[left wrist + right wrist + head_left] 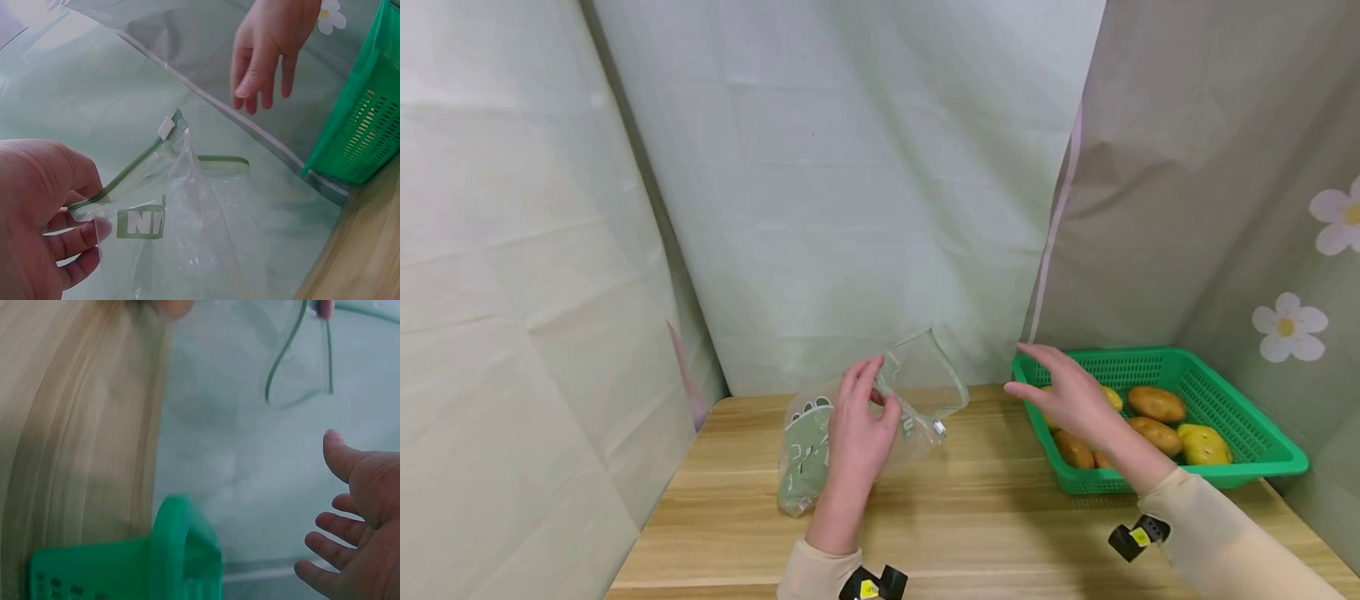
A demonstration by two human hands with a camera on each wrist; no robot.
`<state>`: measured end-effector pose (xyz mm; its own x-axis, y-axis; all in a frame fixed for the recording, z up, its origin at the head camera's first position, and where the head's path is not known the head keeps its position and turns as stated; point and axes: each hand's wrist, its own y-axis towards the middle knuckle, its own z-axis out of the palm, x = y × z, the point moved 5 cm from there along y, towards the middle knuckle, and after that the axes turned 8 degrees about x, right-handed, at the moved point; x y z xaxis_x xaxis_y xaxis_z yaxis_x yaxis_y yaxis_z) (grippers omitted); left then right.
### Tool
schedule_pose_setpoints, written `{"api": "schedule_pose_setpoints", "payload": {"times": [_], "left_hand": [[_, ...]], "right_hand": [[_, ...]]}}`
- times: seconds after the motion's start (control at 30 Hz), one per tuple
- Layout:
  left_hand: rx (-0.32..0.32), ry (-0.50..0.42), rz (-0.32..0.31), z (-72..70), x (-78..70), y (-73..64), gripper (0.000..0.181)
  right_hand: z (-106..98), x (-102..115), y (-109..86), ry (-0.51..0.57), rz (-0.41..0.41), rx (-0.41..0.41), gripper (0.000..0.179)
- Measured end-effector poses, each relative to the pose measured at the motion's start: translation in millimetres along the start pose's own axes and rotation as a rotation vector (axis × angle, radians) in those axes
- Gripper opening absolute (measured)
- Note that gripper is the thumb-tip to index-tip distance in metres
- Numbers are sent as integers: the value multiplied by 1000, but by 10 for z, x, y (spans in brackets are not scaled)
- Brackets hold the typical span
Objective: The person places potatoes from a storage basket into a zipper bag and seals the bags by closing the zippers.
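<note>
My left hand (859, 425) pinches the rim of a clear zip bag (187, 225) between thumb and fingers. A green zip strip and a white slider (166, 127) run along the bag's mouth, which gapes apart. Green print with pale shapes (805, 458) covers the bag's left part in the head view. To the right, my right hand (1071, 392) hovers over the near left corner of a green plastic basket (1262, 442), holding nothing, fingers spread. Inside the basket lie several brown potatoes (1156, 403) and yellow lumpy ones (1204, 445).
The wooden table (985, 533) carries both the bag and the basket. Behind it hangs a pale green cloth (880, 183), close to the table's back edge. A grey cloth with white flowers (1289, 327) hangs beside the basket on the right.
</note>
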<state>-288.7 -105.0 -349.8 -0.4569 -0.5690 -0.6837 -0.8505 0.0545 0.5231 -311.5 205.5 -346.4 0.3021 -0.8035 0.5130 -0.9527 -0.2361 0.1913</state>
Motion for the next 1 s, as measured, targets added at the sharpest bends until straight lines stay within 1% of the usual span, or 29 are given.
{"api": "schedule_pose_setpoints", "payload": {"times": [0.13, 0.3, 0.4, 0.6, 0.77, 1.0], "left_hand": [[6, -3, 3, -1, -3, 5, 56], [14, -6, 5, -3, -4, 11, 56], [17, -7, 8, -6, -1, 12, 56], [15, -4, 12, -6, 5, 20, 56], [16, -5, 13, -2, 10, 30, 56], [19, -9, 12, -3, 17, 29, 56]], "right_hand": [[-56, -147, -31, -26, 16, 10, 84], [-85, -351, -45, -32, 47, 33, 87], [-90, -442, -36, -43, 48, 34, 88], [-86, -573, -27, -75, 41, 42, 84], [-63, -672, -32, -67, 62, 71, 87], [-33, -779, -8, -86, 61, 91, 90]]}}
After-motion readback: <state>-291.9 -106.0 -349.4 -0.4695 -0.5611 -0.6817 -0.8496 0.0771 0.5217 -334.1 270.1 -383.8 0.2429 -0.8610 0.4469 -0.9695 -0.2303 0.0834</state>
